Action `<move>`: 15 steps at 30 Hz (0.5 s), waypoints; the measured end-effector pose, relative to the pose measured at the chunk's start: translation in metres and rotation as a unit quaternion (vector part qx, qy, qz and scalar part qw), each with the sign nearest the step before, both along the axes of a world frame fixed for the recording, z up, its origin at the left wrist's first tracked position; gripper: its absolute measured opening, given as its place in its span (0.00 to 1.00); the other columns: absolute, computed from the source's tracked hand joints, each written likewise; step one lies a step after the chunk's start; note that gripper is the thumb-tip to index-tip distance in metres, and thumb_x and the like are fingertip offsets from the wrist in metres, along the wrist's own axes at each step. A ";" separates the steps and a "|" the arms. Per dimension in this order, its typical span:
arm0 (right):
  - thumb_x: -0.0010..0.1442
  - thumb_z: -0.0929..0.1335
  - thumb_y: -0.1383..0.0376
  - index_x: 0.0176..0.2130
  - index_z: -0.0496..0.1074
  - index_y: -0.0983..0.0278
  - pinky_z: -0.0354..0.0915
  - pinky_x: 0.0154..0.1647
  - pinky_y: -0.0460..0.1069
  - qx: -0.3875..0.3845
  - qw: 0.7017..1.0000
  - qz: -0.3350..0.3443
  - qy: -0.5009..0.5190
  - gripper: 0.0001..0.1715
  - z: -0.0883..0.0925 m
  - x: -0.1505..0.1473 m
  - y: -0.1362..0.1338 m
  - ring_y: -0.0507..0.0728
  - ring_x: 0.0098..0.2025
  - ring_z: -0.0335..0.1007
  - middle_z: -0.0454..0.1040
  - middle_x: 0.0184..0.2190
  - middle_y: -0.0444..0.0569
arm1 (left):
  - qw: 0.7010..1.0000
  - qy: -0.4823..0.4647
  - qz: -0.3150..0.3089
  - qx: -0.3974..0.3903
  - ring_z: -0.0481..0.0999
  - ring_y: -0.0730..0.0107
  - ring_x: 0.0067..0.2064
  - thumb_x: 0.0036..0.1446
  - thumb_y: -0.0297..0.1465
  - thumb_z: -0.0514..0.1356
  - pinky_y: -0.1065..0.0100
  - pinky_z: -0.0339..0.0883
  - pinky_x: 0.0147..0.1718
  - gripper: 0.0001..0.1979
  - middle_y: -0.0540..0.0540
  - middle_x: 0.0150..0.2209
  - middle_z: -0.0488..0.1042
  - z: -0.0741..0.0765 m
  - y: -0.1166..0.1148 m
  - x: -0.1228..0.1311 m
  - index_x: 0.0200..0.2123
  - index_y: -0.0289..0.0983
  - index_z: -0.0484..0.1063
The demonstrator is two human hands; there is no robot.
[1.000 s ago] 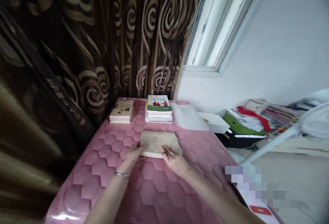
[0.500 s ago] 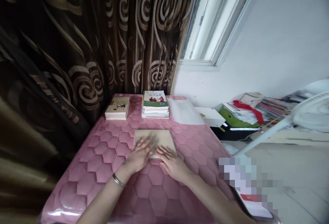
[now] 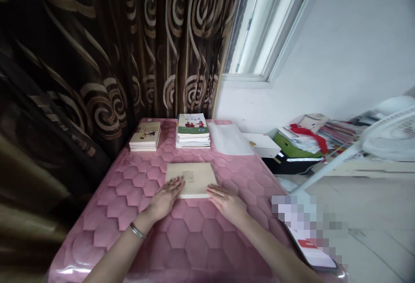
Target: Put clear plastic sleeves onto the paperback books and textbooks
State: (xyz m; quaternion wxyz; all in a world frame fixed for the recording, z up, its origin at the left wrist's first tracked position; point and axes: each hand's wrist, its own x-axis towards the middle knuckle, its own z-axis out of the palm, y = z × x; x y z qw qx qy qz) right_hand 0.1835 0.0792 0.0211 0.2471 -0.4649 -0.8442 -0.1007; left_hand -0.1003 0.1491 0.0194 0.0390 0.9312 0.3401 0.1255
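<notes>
Book (image 3: 196, 171) flat on the pink counter (image 3: 184, 231), apparently closed. Left hand (image 3: 166, 198) laid over its near left corner, right hand (image 3: 226, 203) at the near right corner. Grip released on both sides: fingers extended, resting, nothing clasped. Handling, by judgement: fairly light, firm as a block, cover likely bendy, paper apt to slide on the glossy surface, corners easily creased. Best hold: left and right sides, thumbs on top.
</notes>
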 end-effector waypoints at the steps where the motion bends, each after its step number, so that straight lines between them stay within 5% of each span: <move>1: 0.63 0.63 0.70 0.47 0.75 0.60 0.68 0.55 0.51 0.001 1.000 -0.008 0.015 0.15 0.000 0.002 0.002 0.55 0.50 0.72 0.77 0.47 0.48 | 1.000 -0.001 -0.003 -0.010 0.51 0.71 0.66 0.60 0.20 0.46 0.61 0.50 0.63 0.29 0.44 0.66 0.52 0.001 0.000 0.000 0.64 0.40 0.52; 7: 0.62 0.63 0.71 0.42 0.77 0.61 0.69 0.53 0.51 0.002 0.998 0.008 0.059 0.15 -0.004 0.011 0.007 0.54 0.47 0.74 0.78 0.44 0.47 | 0.997 -0.047 -0.006 -0.060 0.51 0.70 0.66 0.61 0.21 0.47 0.58 0.50 0.64 0.28 0.44 0.65 0.52 0.014 -0.006 -0.001 0.64 0.40 0.54; 15: 0.61 0.63 0.70 0.34 0.79 0.59 0.70 0.47 0.53 -0.088 0.987 -0.019 0.133 0.15 0.013 0.007 0.011 0.56 0.43 0.76 0.80 0.39 0.45 | 0.971 -0.188 -0.013 -0.147 0.59 0.67 0.63 0.62 0.32 0.54 0.55 0.54 0.62 0.17 0.47 0.60 0.66 0.023 -0.005 -0.008 0.53 0.42 0.70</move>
